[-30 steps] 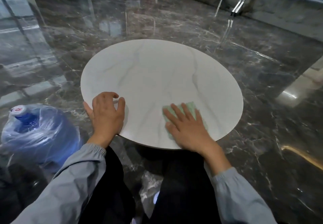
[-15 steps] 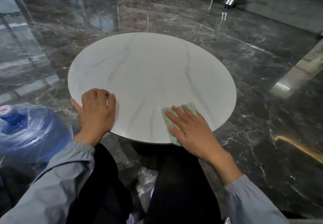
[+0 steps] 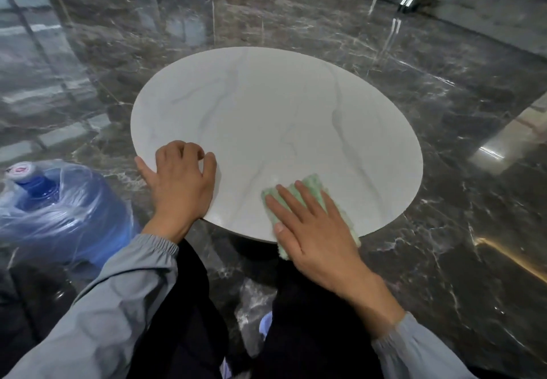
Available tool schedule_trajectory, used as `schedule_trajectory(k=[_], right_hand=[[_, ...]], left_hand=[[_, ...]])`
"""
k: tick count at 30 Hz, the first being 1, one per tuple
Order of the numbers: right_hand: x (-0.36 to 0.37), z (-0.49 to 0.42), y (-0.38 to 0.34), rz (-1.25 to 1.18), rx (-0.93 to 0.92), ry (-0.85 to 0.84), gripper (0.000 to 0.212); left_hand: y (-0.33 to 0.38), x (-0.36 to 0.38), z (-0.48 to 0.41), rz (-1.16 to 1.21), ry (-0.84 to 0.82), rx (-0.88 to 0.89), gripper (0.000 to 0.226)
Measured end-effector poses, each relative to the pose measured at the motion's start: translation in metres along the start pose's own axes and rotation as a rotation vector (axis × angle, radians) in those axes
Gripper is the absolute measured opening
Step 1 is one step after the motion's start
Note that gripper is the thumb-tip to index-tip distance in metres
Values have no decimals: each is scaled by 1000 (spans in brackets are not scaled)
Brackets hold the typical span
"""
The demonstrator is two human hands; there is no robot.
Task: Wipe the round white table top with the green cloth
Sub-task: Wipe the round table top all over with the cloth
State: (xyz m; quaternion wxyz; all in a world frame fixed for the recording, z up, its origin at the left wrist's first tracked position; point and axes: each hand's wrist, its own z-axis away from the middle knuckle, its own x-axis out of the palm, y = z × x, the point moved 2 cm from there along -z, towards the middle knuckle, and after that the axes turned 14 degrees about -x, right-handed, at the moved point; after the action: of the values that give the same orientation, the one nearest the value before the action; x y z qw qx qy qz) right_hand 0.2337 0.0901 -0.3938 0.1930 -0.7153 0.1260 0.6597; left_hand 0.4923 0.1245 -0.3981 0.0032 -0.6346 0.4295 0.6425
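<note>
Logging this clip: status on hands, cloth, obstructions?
Right hand flat on green cloth, near edge of table top. Left hand rests on rim. Water jug on floor, beside table.

The far table top [image 3: 266, 103] gives open room; a wrapped water jug [image 3: 59, 210] stands left of it.
</note>
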Motion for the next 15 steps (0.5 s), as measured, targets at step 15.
schedule_trajectory(k=[15], right_hand=[[1,37,42,159,-362,-3,55]], left_hand=[[-2,1,1,25,-2,8,27]])
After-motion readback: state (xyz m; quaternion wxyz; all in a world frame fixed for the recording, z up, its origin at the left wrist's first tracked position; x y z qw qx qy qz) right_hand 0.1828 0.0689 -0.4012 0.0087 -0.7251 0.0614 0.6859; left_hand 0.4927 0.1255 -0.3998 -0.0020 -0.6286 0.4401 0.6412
